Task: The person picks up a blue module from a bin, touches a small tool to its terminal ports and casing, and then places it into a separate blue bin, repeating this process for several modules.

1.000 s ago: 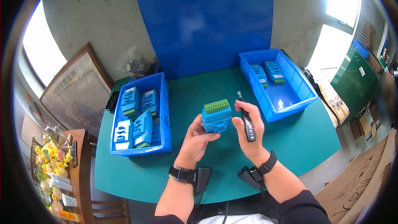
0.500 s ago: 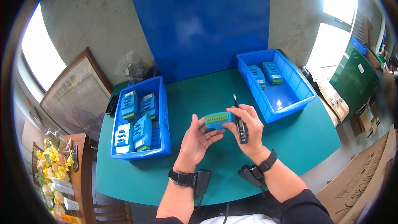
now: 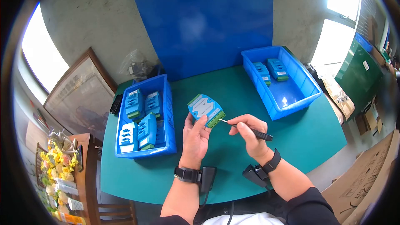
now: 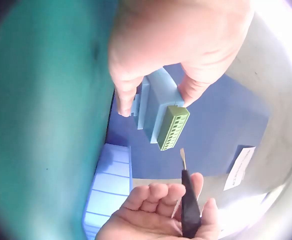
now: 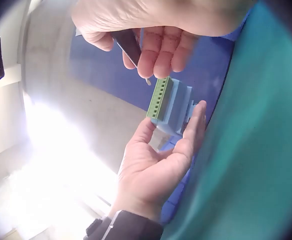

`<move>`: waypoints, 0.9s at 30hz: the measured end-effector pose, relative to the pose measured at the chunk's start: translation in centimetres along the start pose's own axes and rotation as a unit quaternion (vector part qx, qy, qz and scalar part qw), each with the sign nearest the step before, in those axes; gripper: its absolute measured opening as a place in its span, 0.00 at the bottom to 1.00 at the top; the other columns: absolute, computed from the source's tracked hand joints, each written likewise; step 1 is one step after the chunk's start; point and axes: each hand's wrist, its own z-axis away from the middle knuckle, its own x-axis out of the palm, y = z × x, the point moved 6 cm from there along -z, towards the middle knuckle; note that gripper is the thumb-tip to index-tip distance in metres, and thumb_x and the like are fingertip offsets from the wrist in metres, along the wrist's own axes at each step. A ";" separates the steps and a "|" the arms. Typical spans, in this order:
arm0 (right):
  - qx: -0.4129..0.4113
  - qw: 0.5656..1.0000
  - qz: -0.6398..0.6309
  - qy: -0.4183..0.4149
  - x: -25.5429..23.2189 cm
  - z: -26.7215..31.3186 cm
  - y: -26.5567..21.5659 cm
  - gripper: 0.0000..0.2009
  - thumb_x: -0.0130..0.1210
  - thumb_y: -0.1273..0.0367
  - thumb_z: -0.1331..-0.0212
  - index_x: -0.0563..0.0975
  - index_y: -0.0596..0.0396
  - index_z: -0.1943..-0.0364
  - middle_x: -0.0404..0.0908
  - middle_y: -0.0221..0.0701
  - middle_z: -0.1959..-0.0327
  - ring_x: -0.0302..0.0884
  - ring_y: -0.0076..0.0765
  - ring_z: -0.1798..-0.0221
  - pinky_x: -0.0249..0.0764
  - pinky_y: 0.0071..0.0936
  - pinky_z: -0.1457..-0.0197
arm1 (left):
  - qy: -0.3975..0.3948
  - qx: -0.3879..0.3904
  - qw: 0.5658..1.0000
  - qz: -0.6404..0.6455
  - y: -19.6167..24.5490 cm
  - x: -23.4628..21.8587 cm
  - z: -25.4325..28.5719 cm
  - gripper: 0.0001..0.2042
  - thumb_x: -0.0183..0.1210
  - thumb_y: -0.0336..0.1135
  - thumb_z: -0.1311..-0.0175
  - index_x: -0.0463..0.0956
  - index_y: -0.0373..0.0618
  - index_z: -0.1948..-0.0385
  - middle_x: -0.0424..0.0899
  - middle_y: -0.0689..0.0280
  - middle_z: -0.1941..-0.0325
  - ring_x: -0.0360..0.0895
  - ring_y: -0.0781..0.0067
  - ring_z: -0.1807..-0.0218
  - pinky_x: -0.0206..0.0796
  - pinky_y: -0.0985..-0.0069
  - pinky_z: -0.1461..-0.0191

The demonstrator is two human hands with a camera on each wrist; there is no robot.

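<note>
My left hand (image 3: 195, 141) grips a blue terminal-block module (image 3: 204, 107) by its sides, with its white label face up in the head view. A green screw terminal strip (image 4: 173, 129) runs along the module's near end. My right hand (image 3: 252, 138) pinches a black-handled screwdriver (image 3: 262, 135) between thumb and fingers. In the head view the screwdriver's tip overlaps the right end of the green strip. Seen from the left wrist, the flat metal blade (image 4: 183, 159) points at the strip with a small gap. The back of the module is partly hidden by the left fingers.
A blue bin (image 3: 170, 130) on the left of the green table (image 3: 225, 164) holds several similar modules. Another blue bin (image 3: 301, 99) at the back right has two modules in it. A clear plastic bag (image 3: 137, 63) lies behind the left bin.
The module has turned so its label face shows, after both hands were on it half a second ago. The right hand has let go of it and tilted the screwdriver towards the green strip.
</note>
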 end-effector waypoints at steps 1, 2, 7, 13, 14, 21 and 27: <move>0.016 1.000 -0.009 -0.009 0.3 0.1 0.2 0.10 0.51 0.69 0.40 0.80 0.60 0.65 0.81 0.31 0.78 0.77 0.21 0.74 0.72 0.18 0.69 | 0.002 0.002 1.000 -0.011 0.0 0.2 0.1 0.33 0.58 0.22 0.41 0.48 0.35 0.37 0.68 0.55 0.42 0.68 0.63 0.39 0.60 0.64 0.33; 0.012 0.999 -0.005 -0.030 0.6 0.0 0.3 0.10 0.50 0.70 0.40 0.80 0.60 0.64 0.81 0.31 0.77 0.77 0.21 0.74 0.71 0.18 0.70 | 0.005 0.005 1.000 -0.021 0.1 0.5 0.4 0.34 0.58 0.22 0.41 0.47 0.35 0.36 0.68 0.55 0.41 0.68 0.63 0.38 0.60 0.64 0.33; 0.020 1.000 -0.001 0.020 0.0 0.0 0.7 0.10 0.50 0.70 0.40 0.81 0.61 0.66 0.79 0.30 0.80 0.77 0.20 0.75 0.70 0.18 0.72 | 0.006 0.014 0.999 -0.045 0.5 0.6 0.5 0.37 0.59 0.21 0.43 0.44 0.36 0.34 0.66 0.55 0.41 0.66 0.64 0.37 0.61 0.64 0.34; 0.012 0.997 0.018 0.068 -1.0 -0.2 0.6 0.11 0.49 0.70 0.40 0.81 0.60 0.69 0.78 0.29 0.83 0.76 0.19 0.77 0.69 0.18 0.74 | -0.013 0.054 0.996 -0.070 1.4 1.4 0.8 0.40 0.59 0.18 0.45 0.43 0.42 0.32 0.65 0.57 0.39 0.65 0.65 0.37 0.61 0.66 0.34; 0.007 0.998 0.020 0.067 -0.9 -0.2 0.5 0.11 0.49 0.70 0.40 0.81 0.60 0.69 0.77 0.29 0.83 0.75 0.19 0.78 0.69 0.19 0.74 | -0.014 0.059 0.995 -0.077 1.5 1.5 0.9 0.40 0.59 0.17 0.46 0.44 0.43 0.32 0.65 0.57 0.39 0.65 0.65 0.37 0.61 0.66 0.34; 0.005 0.998 0.052 -0.041 1.0 0.3 0.0 0.10 0.49 0.71 0.41 0.81 0.60 0.71 0.78 0.30 0.83 0.76 0.20 0.79 0.71 0.19 0.74 | -0.013 0.078 0.991 -0.112 1.4 1.4 0.8 0.38 0.58 0.15 0.47 0.48 0.40 0.33 0.65 0.59 0.38 0.65 0.65 0.36 0.61 0.66 0.34; -0.010 0.996 -0.044 0.072 -0.7 -0.1 0.5 0.09 0.56 0.74 0.44 0.73 0.61 0.61 0.79 0.31 0.73 0.77 0.19 0.70 0.72 0.17 0.67 | -0.073 0.007 0.984 -0.165 0.3 1.7 1.0 0.38 0.62 0.15 0.52 0.55 0.39 0.36 0.68 0.59 0.40 0.70 0.65 0.40 0.65 0.67 0.37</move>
